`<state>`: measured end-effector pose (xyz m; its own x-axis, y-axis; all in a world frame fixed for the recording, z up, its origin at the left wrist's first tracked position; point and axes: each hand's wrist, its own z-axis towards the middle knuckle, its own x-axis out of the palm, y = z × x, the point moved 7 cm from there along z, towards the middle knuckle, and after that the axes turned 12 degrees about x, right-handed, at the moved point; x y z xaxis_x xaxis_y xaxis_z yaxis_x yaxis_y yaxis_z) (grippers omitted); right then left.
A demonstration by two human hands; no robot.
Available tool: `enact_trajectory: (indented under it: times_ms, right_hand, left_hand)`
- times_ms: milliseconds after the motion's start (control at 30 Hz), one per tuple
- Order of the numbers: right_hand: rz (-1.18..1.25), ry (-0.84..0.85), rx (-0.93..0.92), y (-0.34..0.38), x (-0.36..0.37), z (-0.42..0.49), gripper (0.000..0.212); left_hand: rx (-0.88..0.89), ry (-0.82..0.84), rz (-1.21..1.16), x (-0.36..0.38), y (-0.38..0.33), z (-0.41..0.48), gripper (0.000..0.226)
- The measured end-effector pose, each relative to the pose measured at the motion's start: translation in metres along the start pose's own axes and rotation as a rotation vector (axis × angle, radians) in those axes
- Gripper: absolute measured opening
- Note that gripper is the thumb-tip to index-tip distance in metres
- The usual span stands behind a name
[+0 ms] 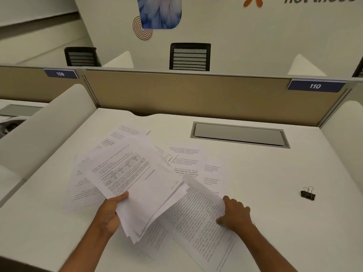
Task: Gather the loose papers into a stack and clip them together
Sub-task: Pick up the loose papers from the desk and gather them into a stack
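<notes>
I have the left hand (110,211) gripping a fanned bundle of papers (137,179) at its near left corner, thumb on top and the fingers hidden underneath. The bundle is lifted off the desk (275,173) and tilted, and its sheets are uneven, with edges stepping out at the near end. The right hand (235,214) pinches the right edge of a printed sheet (198,211), thumb pressed on the upper face and fingers curled over the margin. That sheet's far end rises up against the right side of the bundle; its near end lies on the desk.

More loose papers (188,163) lie flat and overlapping beyond and to the left of the hands, some partly covered by the bundle. The black binder clip (308,193) sits by itself on the desk well to the right of the right hand, handles up, touching no paper.

Further back there is a grey cable hatch (239,134) set into the desk, closed. Behind it stands a tan partition (176,93) with a blue label reading 110 (315,86) at its right end and another reading 109 (60,73) on the neighbouring section. Two black office chairs (190,56) show above the partition.
</notes>
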<state>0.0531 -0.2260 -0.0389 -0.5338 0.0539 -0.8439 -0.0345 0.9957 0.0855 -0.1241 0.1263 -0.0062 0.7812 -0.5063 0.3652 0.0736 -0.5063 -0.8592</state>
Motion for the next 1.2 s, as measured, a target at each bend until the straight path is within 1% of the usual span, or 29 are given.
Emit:
enact_trajectory:
  times_ms: [67, 133, 167, 300, 367, 467, 533, 633, 767, 900, 933, 967, 1033, 1067, 1133, 1200]
  right_hand:
    - [0.141, -0.003, -0.028, -0.005, -0.002, 0.002, 0.038]
    - [0.354, 0.036, -0.064, -0.015, -0.002, 0.005, 0.02]
    - [0.469, 0.067, -0.09, -0.019, -0.003, 0.004, 0.016]
    - [0.934, 0.222, -0.09, -0.031, -0.01, -0.015, 0.018]
    - [1.086, 0.322, -0.085, -0.021, -0.004, -0.027, 0.018]
    - [1.243, 0.404, -0.053, 0.005, 0.008, -0.043, 0.024]
    - [1.288, 0.426, -0.03, 0.026, 0.016, -0.054, 0.025]
    - [1.286, 0.412, -0.013, 0.057, 0.024, -0.071, 0.024]
    - [1.23, 0.29, 0.01, 0.087, 0.034, -0.084, 0.022]
    - [1.205, 0.211, 0.051, 0.098, 0.033, -0.101, 0.012]
    - [1.197, 0.195, 0.067, 0.098, 0.032, -0.104, 0.014]
    - [1.196, 0.185, 0.075, 0.097, 0.03, -0.108, 0.022]
    - [1.204, 0.211, 0.105, 0.093, 0.033, -0.108, 0.047]
    - [1.214, 0.217, 0.108, 0.092, 0.033, -0.11, 0.055]
    - [1.221, 0.214, 0.064, 0.098, 0.029, -0.112, 0.06]
    - [1.175, 0.226, 0.055, 0.103, 0.025, -0.113, 0.059]
  left_hand:
    - [-0.014, 0.011, 0.009, -0.002, 0.007, -0.01, 0.05]
    - [-0.044, 0.03, 0.013, -0.005, 0.016, -0.02, 0.05]
    - [-0.066, 0.038, 0.015, -0.005, 0.021, -0.024, 0.05]
    - [-0.159, 0.098, 0.046, -0.003, 0.041, -0.04, 0.049]
    - [-0.198, 0.128, 0.048, -0.003, 0.048, -0.045, 0.048]
    - [-0.215, 0.148, 0.091, -0.008, 0.047, -0.042, 0.053]
    - [-0.202, 0.176, 0.126, -0.014, 0.04, -0.036, 0.054]
    - [-0.191, 0.232, 0.141, -0.025, 0.029, -0.025, 0.057]
    - [-0.228, 0.334, 0.169, -0.031, 0.024, -0.019, 0.05]
    - [-0.213, 0.484, 0.297, -0.027, 0.019, -0.013, 0.049]
    - [-0.209, 0.529, 0.327, -0.024, 0.018, -0.012, 0.049]
    - [-0.21, 0.565, 0.351, -0.021, 0.017, -0.012, 0.049]
    - [-0.213, 0.621, 0.382, -0.013, 0.014, -0.012, 0.047]
    - [-0.214, 0.644, 0.393, -0.01, 0.014, -0.011, 0.046]
    - [-0.198, 0.663, 0.413, -0.004, 0.015, -0.01, 0.045]
    - [-0.177, 0.651, 0.429, -0.001, 0.016, -0.007, 0.046]
